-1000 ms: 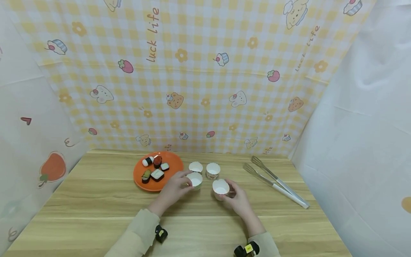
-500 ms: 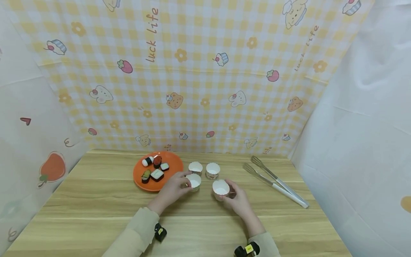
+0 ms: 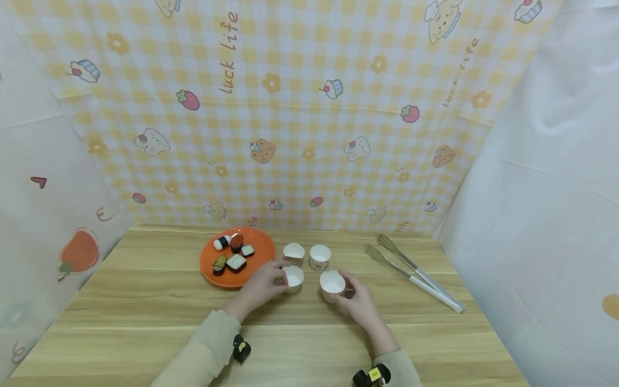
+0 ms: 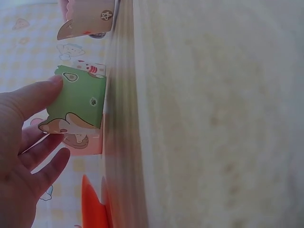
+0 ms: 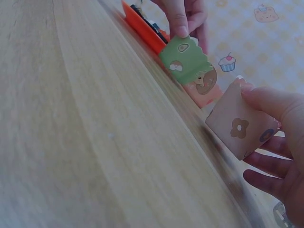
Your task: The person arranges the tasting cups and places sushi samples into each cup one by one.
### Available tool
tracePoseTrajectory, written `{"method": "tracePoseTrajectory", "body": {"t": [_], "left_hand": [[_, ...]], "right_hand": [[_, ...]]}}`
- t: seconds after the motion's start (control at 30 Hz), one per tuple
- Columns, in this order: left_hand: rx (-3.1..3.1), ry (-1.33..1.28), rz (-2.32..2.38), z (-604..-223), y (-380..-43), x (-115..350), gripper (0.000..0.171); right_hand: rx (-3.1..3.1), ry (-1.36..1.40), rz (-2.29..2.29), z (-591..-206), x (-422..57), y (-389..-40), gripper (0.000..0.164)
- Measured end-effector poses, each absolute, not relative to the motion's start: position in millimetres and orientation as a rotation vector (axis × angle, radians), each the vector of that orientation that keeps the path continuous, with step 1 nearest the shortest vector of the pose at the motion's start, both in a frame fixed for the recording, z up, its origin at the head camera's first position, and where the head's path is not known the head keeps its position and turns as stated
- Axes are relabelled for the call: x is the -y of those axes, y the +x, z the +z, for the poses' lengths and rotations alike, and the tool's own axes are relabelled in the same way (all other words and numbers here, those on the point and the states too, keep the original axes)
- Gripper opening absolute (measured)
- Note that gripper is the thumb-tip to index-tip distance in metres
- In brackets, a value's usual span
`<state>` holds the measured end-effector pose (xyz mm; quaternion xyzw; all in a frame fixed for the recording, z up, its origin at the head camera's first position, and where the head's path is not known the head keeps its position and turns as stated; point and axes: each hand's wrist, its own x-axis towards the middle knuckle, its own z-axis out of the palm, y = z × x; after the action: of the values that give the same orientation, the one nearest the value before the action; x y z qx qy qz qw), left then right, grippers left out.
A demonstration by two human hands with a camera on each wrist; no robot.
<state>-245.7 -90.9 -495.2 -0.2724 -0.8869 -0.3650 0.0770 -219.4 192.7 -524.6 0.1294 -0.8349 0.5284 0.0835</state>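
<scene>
My left hand (image 3: 263, 288) pinches the rim side of a green paper baking cup (image 4: 78, 97) printed with an avocado and a dog's face. The cup is upright at the table's middle, its white inside facing up. To the right, my right hand (image 3: 357, 301) holds a beige-pink paper cup (image 5: 240, 121) with a brown flower print between thumb and fingers. Behind them stand two more paper cups, a pinkish one (image 3: 294, 251) partly hidden by the green cup and a patterned white one (image 3: 320, 257). Whether the held cups touch the table I cannot tell.
An orange plate (image 3: 263, 244) with several toy sushi pieces (image 3: 236, 263) lies left of the cups. Two long-handled utensils, a slotted turner (image 3: 387, 243) and a whisk-like one (image 3: 377, 253), lie at the right. A checked cloth (image 3: 309, 123) hangs behind the table.
My left hand has drawn the green cup slightly toward me, opening a little gap from the pinkish cup behind. The right hand and its cup have stayed in place.
</scene>
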Motion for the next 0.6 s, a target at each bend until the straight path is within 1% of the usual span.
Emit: {"method": "tracePoseTrajectory", "body": {"t": [0.6], "left_hand": [[2.696, -0.86, -1.096, -493.8, -247.0, 89.8, 0.024]], "right_hand": [[2.502, 0.389, 1.561, -521.8, -193.5, -217.8, 0.064]]}}
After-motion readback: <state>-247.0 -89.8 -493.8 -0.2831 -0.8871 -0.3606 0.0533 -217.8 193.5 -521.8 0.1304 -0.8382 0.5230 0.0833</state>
